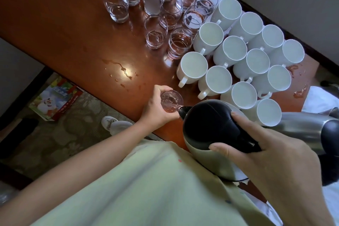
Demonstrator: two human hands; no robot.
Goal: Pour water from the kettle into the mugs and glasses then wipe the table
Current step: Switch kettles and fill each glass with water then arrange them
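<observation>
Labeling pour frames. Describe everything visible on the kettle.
The kettle has a brushed metal body with a glossy black lid, spout and handle. It is tilted, spout down at the rim of a glass, with water running into it. The right hand grips its handle; the left hand holds the glass near the table edge.

Soft, fairly dim indoor light is falling from above, and a bright round glare spot is shining on the glossy wooden table (69, 29) amid a small spill (119, 69). Highlights are glinting on the glasses (157, 5), while the white mugs (238, 60) are reading evenly lit. The wide lens is bending the table edges and tilting the view. The near shirt (146, 189) and right hand (275, 161) are looking soft and slightly blurred.
</observation>
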